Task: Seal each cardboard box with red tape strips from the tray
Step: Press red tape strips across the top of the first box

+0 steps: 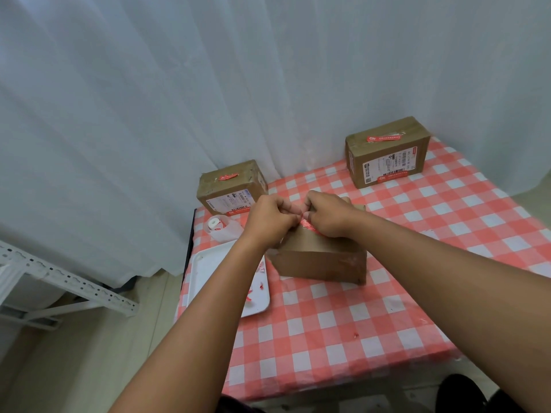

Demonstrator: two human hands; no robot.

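A brown cardboard box (322, 260) stands in the middle of the checked table. A red tape strip (310, 226) lies across its top. My left hand (269, 219) and my right hand (326, 214) meet over the box's top, both pinching the strip with curled fingers. A white tray (205, 269) sits left of the box, with several small red tape scraps near its right edge; my left forearm hides part of it. Two more boxes carry red strips on top: one at the back left (231, 187), one at the back right (387, 152).
A white tape roll in a clear plastic holder (220, 228) stands behind the tray. White curtain hangs behind the table. A white metal rack (59, 281) stands on the floor at the left. The table's left edge (186, 263) runs beside the tray.
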